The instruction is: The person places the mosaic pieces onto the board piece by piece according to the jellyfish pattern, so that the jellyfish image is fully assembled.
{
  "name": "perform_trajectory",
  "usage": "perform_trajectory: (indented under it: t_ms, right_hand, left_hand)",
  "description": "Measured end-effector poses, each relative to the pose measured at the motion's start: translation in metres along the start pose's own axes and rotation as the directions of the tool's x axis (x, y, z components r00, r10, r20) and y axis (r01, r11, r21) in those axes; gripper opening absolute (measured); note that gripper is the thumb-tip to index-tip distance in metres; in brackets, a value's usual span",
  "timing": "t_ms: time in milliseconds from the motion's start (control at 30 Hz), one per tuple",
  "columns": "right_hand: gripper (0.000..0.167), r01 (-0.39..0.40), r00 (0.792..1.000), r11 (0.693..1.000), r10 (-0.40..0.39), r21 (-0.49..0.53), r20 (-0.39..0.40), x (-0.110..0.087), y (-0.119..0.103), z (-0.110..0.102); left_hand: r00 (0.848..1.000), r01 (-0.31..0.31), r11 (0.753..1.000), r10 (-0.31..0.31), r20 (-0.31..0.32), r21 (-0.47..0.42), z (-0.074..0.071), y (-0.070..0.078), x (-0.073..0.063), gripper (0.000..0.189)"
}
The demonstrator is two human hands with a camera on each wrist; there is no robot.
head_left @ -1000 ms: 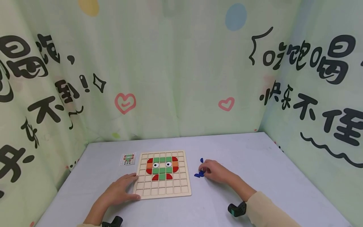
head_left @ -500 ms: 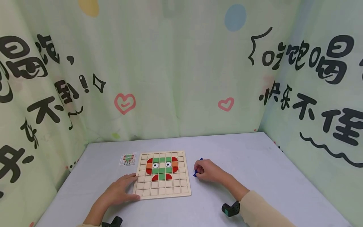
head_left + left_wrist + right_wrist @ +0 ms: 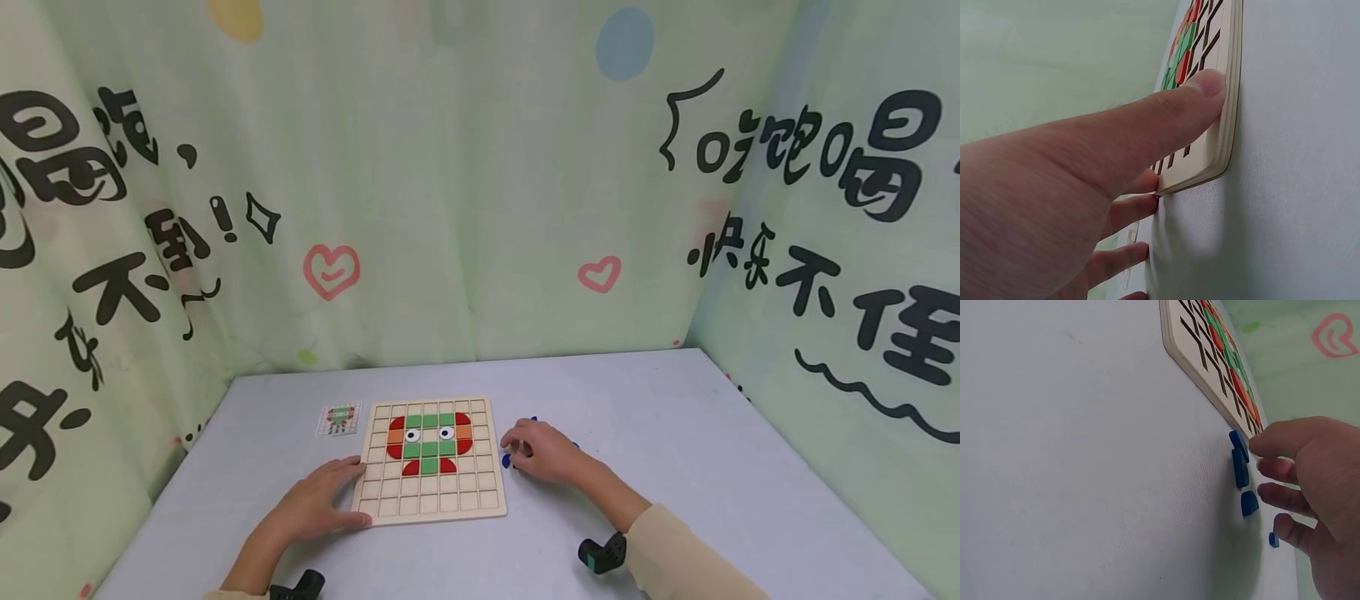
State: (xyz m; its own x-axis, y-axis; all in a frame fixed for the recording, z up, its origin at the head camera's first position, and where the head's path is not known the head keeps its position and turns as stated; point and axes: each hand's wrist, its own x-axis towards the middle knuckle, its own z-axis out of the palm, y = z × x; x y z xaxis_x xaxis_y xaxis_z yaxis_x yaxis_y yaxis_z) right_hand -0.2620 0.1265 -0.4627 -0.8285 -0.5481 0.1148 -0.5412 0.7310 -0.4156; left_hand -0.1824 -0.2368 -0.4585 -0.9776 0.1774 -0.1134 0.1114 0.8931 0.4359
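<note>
My left hand (image 3: 322,500) rests at the near-left corner of a wooden grid board (image 3: 480,500). In the left wrist view its thumb (image 3: 1207,84) lies straight on the board's rim, with the other fingers along the side. Green, red and orange tiles (image 3: 429,450) and two eye tiles form a figure in the board's upper squares. To the right of the board, my right hand (image 3: 546,452) is low over several small blue pieces (image 3: 1240,467), its fingers loosely bent. The thumb tip is right beside the nearest blue pieces, which lie in a row on the table.
A small picture card (image 3: 339,420) with a coloured figure lies left of the board. Another blue piece (image 3: 1274,539) sits by the right hand's outer fingers. A white cloth covers the table (image 3: 645,400), and printed curtains (image 3: 465,208) hang around it.
My right hand has moved left toward the board, and the blue pieces near its fingertips have shifted left with it. The left hand and the board have stayed in place.
</note>
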Motion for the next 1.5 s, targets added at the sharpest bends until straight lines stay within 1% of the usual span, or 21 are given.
perform_trajectory:
  t_ms: [100,167,233,367,467,567,633,800,933,1033,1167,1300,1433,1500]
  right_hand:
    - [0.018,0.02,1.0,1.0,-0.02,-0.005,0.015,0.0,0.002,0.001]
    - [0.015,0.028,0.999,1.0,-0.028,-0.006,0.024,0.0,0.001,0.002]
    - [0.011,0.028,0.999,0.999,-0.027,-0.031,0.024,0.0,-0.001,0.003]
    - [0.003,-0.006,1.0,0.995,0.008,-0.095,0.014,-0.001,-0.005,0.004]
    - [0.006,-0.043,0.999,0.994,0.044,-0.101,0.015,-0.001,-0.007,0.004]
    - [0.008,-0.074,0.997,0.995,0.075,-0.069,0.014,-0.001,-0.007,0.005]
    - [0.009,-0.078,0.997,0.996,0.078,-0.038,0.009,-0.001,-0.006,0.005]
    - [0.007,-0.043,0.999,0.999,0.042,0.031,0.007,0.0,-0.007,0.003]
    - [0.017,-0.015,1.0,0.997,0.014,0.079,0.016,0.003,-0.013,0.002]
    - [0.018,-0.009,1.0,0.994,0.006,0.107,0.021,0.008,-0.02,0.003]
    - [0.016,-0.028,0.999,0.983,0.02,0.182,0.044,0.014,-0.029,0.008]
    - [0.011,-0.052,0.997,0.956,0.035,0.287,0.062,0.018,-0.04,0.012]
    - [0.006,-0.04,0.999,0.955,0.032,0.294,0.035,0.023,-0.049,0.016]
    - [0.004,-0.046,0.999,0.95,0.037,0.309,0.035,0.025,-0.053,0.018]
  left_hand:
    - [1.0,0.001,1.0,-0.001,-0.001,0.0,0.0,0.001,0.0,0.087]
    - [1.0,0.004,1.0,-0.004,0.001,-0.005,0.0,0.001,-0.001,0.087]
    - [1.0,0.003,1.0,-0.003,0.002,-0.008,0.0,0.001,-0.001,0.086]
    - [1.0,0.001,1.0,-0.001,0.003,-0.009,-0.001,0.001,-0.001,0.086]
    - [1.0,-0.007,1.0,0.007,0.002,-0.007,-0.002,0.002,-0.001,0.086]
    - [1.0,-0.012,1.0,0.012,0.003,0.0,-0.003,0.003,-0.002,0.086]
    - [1.0,-0.019,1.0,0.019,0.002,0.007,-0.003,0.003,-0.002,0.086]
    - [1.0,-0.024,1.0,0.024,-0.002,0.008,-0.003,0.002,-0.002,0.085]
    - [1.0,-0.025,1.0,0.025,-0.003,0.01,-0.002,0.001,-0.002,0.086]
    - [1.0,-0.02,1.0,0.021,-0.007,0.005,-0.001,0.001,-0.001,0.086]
    - [1.0,-0.023,1.0,0.023,-0.01,0.003,0.0,0.0,0.0,0.086]
    - [0.999,-0.032,0.999,0.032,-0.008,0.007,-0.001,0.0,0.0,0.086]
    - [1.0,-0.021,1.0,0.021,-0.004,-0.002,-0.001,-0.001,0.0,0.086]
    - [1.0,-0.022,1.0,0.022,-0.003,0.004,-0.001,-0.001,0.0,0.086]
